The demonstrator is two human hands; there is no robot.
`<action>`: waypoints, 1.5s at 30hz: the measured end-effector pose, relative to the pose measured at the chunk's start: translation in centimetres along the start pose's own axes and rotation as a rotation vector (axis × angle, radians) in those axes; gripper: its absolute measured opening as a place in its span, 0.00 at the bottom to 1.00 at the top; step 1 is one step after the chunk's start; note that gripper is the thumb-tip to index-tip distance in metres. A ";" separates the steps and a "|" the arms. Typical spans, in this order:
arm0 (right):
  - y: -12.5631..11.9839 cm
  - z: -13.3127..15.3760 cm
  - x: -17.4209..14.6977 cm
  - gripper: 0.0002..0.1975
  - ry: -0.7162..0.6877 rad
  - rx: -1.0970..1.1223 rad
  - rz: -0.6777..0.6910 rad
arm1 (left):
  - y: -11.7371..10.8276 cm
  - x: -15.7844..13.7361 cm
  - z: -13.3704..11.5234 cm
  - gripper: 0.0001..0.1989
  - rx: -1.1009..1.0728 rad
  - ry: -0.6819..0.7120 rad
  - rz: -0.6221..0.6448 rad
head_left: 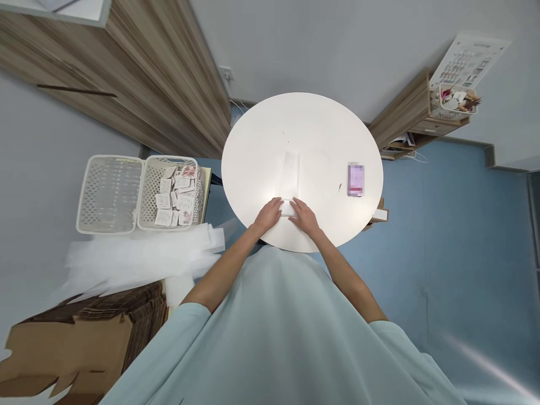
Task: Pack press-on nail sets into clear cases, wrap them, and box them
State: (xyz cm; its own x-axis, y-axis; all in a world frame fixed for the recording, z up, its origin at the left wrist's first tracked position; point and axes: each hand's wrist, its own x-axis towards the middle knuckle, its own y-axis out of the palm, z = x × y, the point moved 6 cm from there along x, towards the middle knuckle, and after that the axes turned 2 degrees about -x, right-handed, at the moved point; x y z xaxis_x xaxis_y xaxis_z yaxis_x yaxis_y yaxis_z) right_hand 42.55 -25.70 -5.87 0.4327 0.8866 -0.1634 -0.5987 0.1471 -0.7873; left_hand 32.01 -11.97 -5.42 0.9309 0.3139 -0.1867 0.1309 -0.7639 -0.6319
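Observation:
A strip of thin white translucent wrapping sheet (290, 175) lies flat on the round white table (253, 135), running away from me. Its near end is folded or rolled into a small white bundle; what is inside, if anything, is hidden. My left hand (269, 215) grips the bundle's left end with bent fingers. On its right end, the thumb and fingers of my right hand (304, 217) are closed in the same way. Further right on the table sits a small pink-purple box (356, 180), apart from both hands.
At left stand a white basket of small printed cards (175, 197) and a basket with clear plastic pieces (112, 194). Below them are stacked white sheets (143, 256) and flattened cardboard boxes (84, 343). A wooden cabinet (405, 107) stands beyond the table at right.

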 end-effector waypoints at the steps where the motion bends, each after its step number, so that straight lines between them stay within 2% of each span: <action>1: 0.2 -0.1 -0.7 0.31 -0.005 -0.003 0.007 | 0.2 -0.6 0.0 0.25 -0.002 0.009 0.005; 4: 1.0 0.3 -3.5 0.30 -0.025 -0.004 0.007 | 1.1 -3.0 0.0 0.26 -0.007 0.027 0.020; 8: 2.0 1.0 -7.2 0.29 -0.038 -0.003 0.026 | 2.5 -6.3 0.4 0.33 -0.047 0.012 0.065; 12: 2.0 1.2 -8.4 0.28 -0.016 0.037 0.021 | 2.4 -7.3 0.8 0.32 -0.138 -0.063 0.071; 16: 1.2 0.7 -7.0 0.23 0.130 0.093 -0.045 | 0.9 -6.0 0.9 0.26 -0.208 -0.180 0.031; 20: 0.4 0.3 -4.6 0.21 0.243 0.121 -0.101 | -0.2 -4.0 0.7 0.21 -0.167 -0.234 -0.002; 24: 0.0 -0.4 -2.5 0.19 0.330 0.086 -0.113 | -0.3 -2.5 1.0 0.19 -0.063 -0.306 -0.051; 28: 0.2 -1.0 -1.4 0.14 0.438 0.096 -0.126 | -0.1 -2.0 1.1 0.16 -0.008 -0.396 -0.047; 31: -0.2 -0.6 -0.8 0.18 0.445 0.059 -0.150 | 0.0 -2.0 1.0 0.12 0.058 -0.441 -0.064; 33: -0.8 0.1 -0.2 0.22 0.344 -0.020 -0.162 | -0.3 -1.7 0.6 0.10 0.127 -0.409 -0.123; 35: -1.1 0.9 0.3 0.22 0.193 -0.094 -0.141 | -0.5 -1.1 0.0 0.20 0.179 -0.295 -0.177; 36: -1.1 1.2 0.4 0.22 0.123 -0.118 -0.114 | -0.4 -0.7 -0.4 0.25 0.190 -0.215 -0.177; 38: -0.8 1.2 0.3 0.22 0.020 -0.136 -0.044 | 0.3 -0.1 -0.9 0.28 0.188 -0.066 -0.115; 41: 0.0 0.6 -1.0 0.26 -0.019 -0.138 0.012 | 1.4 -0.4 -0.9 0.25 0.164 0.054 0.004; 45: 1.4 0.7 -4.4 0.27 -0.039 -0.140 0.011 | 2.7 -3.4 -0.4 0.27 0.124 0.110 0.041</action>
State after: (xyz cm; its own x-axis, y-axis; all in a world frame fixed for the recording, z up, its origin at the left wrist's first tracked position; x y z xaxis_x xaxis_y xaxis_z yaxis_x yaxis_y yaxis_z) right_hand 39.29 -29.11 -5.83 0.3989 0.9044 -0.1511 -0.5024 0.0777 -0.8611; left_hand 29.32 -15.33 -6.15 0.9673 0.2149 -0.1349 0.0553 -0.6974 -0.7145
